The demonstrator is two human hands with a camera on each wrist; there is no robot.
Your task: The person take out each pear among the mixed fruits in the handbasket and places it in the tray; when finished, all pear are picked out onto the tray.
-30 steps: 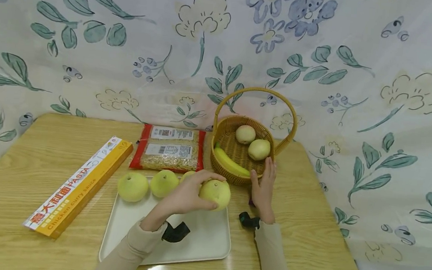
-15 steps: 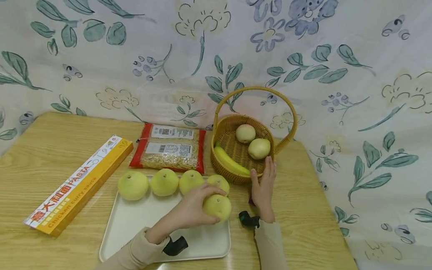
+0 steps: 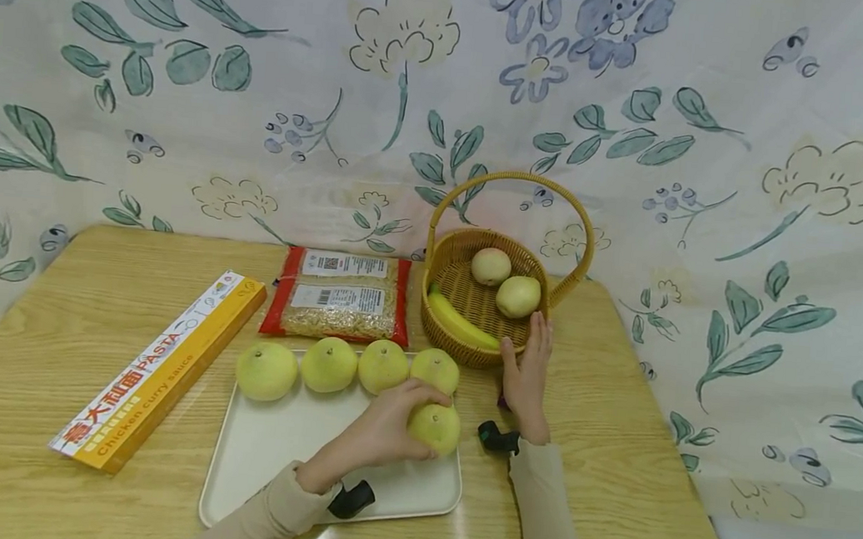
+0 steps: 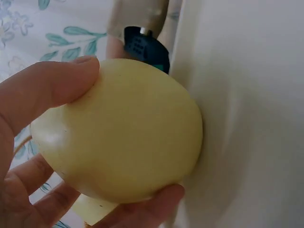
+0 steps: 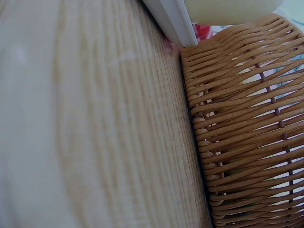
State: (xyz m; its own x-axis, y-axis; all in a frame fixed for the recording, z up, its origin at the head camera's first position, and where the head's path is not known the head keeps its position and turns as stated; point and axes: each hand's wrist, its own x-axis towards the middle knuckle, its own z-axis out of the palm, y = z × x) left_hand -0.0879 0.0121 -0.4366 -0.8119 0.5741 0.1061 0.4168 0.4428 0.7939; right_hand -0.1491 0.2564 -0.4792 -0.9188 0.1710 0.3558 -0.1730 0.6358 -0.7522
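My left hand (image 3: 383, 426) grips a round yellow-green fruit (image 3: 435, 430) with a small stem, low over the right part of the white tray (image 3: 290, 468). In the left wrist view the thumb and fingers lie round the smooth fruit (image 4: 128, 133), close to the tray surface. Several like fruits (image 3: 330, 365) line the tray's back edge. My right hand (image 3: 527, 383), fingers straight, rests at the front right of the wicker basket (image 3: 438, 333). Inside it are a banana (image 3: 461, 322) and two round pale fruits (image 3: 517, 297). The right wrist view shows the basket's woven wall (image 5: 247, 128), not the hand.
A red-edged clear bag of pasta (image 3: 343, 297) lies behind the tray. To the left, a long yellow and white pasta box (image 3: 161, 372) lies at a slant on the wooden table (image 3: 8, 407). A flowered cloth (image 3: 301, 85) hangs behind. The basket's tall handle (image 3: 516, 177) arches over it.
My left hand has carried the fruit down and toward me, from over the back row to the tray's right part. The right hand has stayed at the basket.
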